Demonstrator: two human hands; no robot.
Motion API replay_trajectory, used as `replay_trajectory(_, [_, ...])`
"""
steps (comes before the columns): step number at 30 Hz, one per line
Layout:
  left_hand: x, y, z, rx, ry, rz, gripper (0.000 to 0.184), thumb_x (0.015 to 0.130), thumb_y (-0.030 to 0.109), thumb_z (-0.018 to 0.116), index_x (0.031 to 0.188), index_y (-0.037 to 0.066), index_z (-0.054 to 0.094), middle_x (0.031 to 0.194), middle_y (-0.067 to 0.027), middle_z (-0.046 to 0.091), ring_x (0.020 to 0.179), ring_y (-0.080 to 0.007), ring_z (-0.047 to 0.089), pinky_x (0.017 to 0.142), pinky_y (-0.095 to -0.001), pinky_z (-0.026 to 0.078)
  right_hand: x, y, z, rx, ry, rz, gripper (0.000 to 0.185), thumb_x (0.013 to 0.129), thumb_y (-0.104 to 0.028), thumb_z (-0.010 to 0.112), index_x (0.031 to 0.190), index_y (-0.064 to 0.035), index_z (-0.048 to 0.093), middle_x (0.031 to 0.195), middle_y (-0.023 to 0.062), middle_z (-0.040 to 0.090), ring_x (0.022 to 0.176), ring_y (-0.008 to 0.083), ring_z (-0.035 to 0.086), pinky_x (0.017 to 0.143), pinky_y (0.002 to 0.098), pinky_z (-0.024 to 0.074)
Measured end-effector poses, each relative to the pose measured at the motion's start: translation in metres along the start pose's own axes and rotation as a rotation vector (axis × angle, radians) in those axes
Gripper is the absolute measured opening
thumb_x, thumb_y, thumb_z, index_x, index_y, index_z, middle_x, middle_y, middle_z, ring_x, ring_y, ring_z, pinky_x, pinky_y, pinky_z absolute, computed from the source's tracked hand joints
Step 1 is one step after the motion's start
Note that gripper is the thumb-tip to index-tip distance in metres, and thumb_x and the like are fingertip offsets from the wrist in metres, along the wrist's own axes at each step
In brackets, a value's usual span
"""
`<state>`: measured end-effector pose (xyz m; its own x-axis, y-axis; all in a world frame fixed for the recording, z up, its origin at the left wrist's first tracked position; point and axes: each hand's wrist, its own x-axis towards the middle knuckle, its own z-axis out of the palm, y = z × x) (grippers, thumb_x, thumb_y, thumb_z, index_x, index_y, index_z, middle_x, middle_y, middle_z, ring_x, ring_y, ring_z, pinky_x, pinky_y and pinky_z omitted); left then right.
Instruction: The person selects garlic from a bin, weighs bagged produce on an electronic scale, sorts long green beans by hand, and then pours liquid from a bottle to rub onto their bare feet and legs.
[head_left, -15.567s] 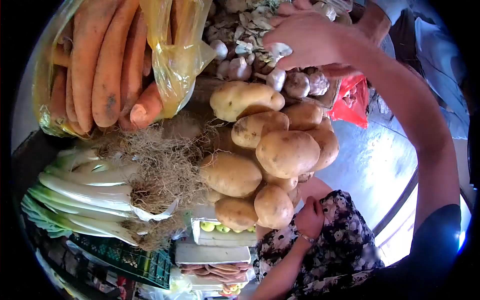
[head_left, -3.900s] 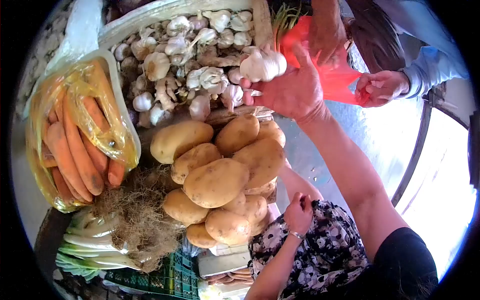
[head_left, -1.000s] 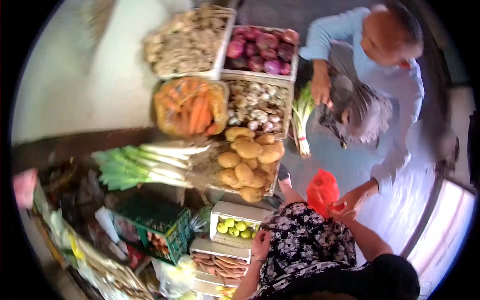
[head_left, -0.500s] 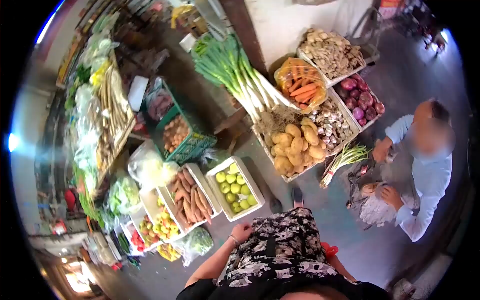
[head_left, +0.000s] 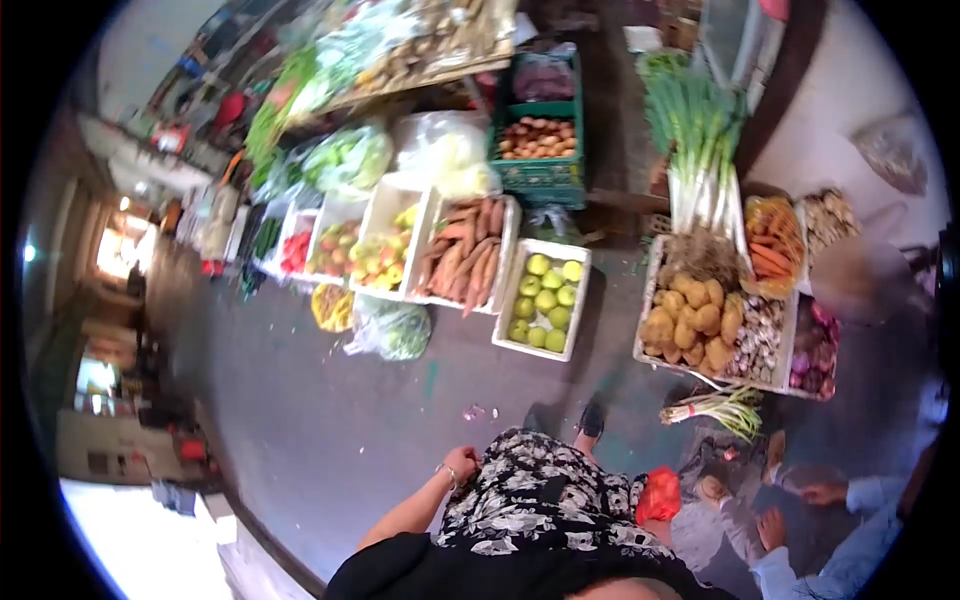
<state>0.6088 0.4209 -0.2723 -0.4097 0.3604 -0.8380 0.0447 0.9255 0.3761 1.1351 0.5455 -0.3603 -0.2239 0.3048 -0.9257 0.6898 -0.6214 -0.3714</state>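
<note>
At the lower middle, my left hand (head_left: 462,464) hangs beside the black-and-white floral skirt (head_left: 545,490), its fingers curled in and nothing visible in them. A bracelet circles that wrist. On the skirt's other side is a red plastic bag (head_left: 659,494). It hangs at the end of my right arm, held by my right hand (head_left: 657,531), whose fingers are mostly hidden. Beyond the bag, a bundle of green onions (head_left: 718,410) lies by the crate of potatoes (head_left: 688,322) and garlic (head_left: 760,335).
Green apples (head_left: 545,300) and sweet potatoes (head_left: 462,250) fill white boxes ahead. Behind them stands a green crate (head_left: 540,180). A bagged leafy vegetable (head_left: 392,328) sits on the floor (head_left: 330,420). Another person's hand (head_left: 771,529) and light-blue sleeve are at the lower right.
The view has swung left, so the potatoes, garlic and co-worker now sit farther right. Garlic was in my open hand earlier; the red bag has since moved to beside the skirt.
</note>
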Motion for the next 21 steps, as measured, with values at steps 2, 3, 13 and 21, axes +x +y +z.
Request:
replay_trajectory(2, [-0.02,-0.014,-0.002,0.004,0.074,-0.038,0.011,0.072,0.001,0.061,0.082,0.004,0.064,0.076,-0.0075,0.067,0.071,-0.0167,0.061,0.066,-0.0314,0.049,-0.001,-0.016,-0.018,-0.106,-0.04,0.011,0.057,0.074,-0.007,0.063,0.129,-0.0035,0.048,0.121,0.0083,0.058,0.111,0.0202,0.053,0.097,0.033,0.04])
replay_trajectory(3, [-0.02,-0.033,0.001,-0.05,0.088,-0.031,0.011,0.073,0.001,0.061,0.082,0.004,0.064,0.076,-0.007,0.067,0.071,-0.0163,0.062,0.065,-0.0308,0.049,0.001,-0.021,-0.022,-0.159,-0.055,0.021,0.057,0.074,-0.007,0.063,0.129,-0.0035,0.048,0.121,0.0084,0.058,0.111,0.0202,0.053,0.097,0.0329,0.0399])
replay_trajectory(13, [-0.135,-0.175,-0.018,-0.378,0.308,-0.25,0.014,0.073,0.003,0.058,0.084,0.004,0.067,0.063,-0.0052,0.063,0.052,-0.0125,0.057,0.048,-0.0288,0.045,0.013,-0.118,0.014,-0.607,-0.167,0.047,0.058,0.073,-0.007,0.063,0.129,-0.0035,0.049,0.124,0.0091,0.057,0.115,0.0206,0.052,0.1,0.0325,0.0379])
replay_trajectory(21, [-0.187,-0.354,-0.058,-0.814,0.381,-0.47,0.019,0.075,0.002,0.053,0.089,0.004,0.067,0.064,-0.0087,0.063,0.043,-0.0139,0.051,0.039,-0.0281,0.039,0.089,-0.151,0.131,-0.76,-0.603,-0.542,0.05,0.083,-0.009,0.063,0.131,-0.0081,0.051,0.13,0.0061,0.054,0.119,0.019,0.049,0.103,0.0314,0.035])
